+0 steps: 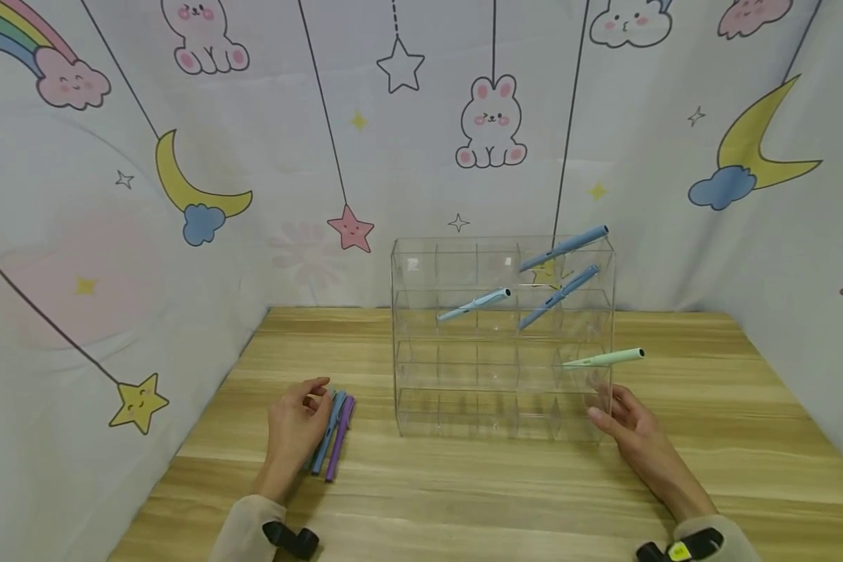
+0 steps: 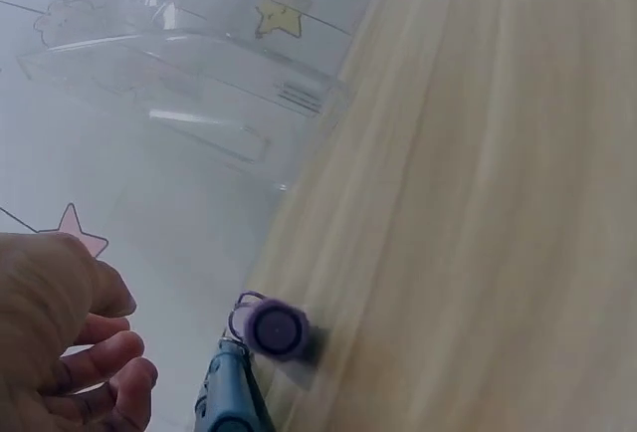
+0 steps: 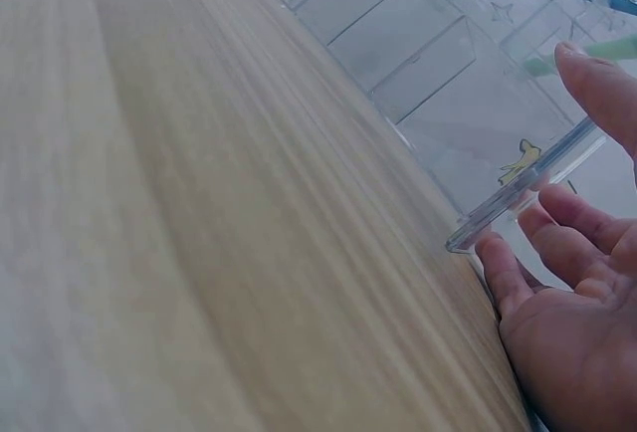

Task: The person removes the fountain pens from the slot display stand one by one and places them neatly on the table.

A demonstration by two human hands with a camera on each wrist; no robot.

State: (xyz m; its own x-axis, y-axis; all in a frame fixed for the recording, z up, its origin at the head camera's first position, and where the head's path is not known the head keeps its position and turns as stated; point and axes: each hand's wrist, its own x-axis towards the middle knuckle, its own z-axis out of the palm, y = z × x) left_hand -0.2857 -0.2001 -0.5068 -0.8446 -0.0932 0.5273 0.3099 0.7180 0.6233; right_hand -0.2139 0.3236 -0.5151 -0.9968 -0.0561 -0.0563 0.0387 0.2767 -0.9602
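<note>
My left hand (image 1: 298, 417) rests beside pens on the table, its fingers loosely curled with nothing between them. A purple pen (image 1: 340, 439) lies next to a blue pen (image 1: 330, 433); the hand partly hides another pen beyond. My right hand (image 1: 639, 437) holds the lower right side of a clear compartmented rack (image 1: 457, 402). Its thumb is on the inner side of the wall and its fingers outside, as the right wrist view shows. In the rack, two darker blue pens (image 1: 565, 248), a light blue pen (image 1: 474, 305) and a pale green pen (image 1: 604, 359) lean out of compartments.
The rack stands upright on a wooden table (image 1: 464, 499), near its back edge. Behind and at both sides hangs a white curtain (image 1: 421, 172) printed with moons, stars and rabbits. Dark camera mounts sit at both sleeve cuffs.
</note>
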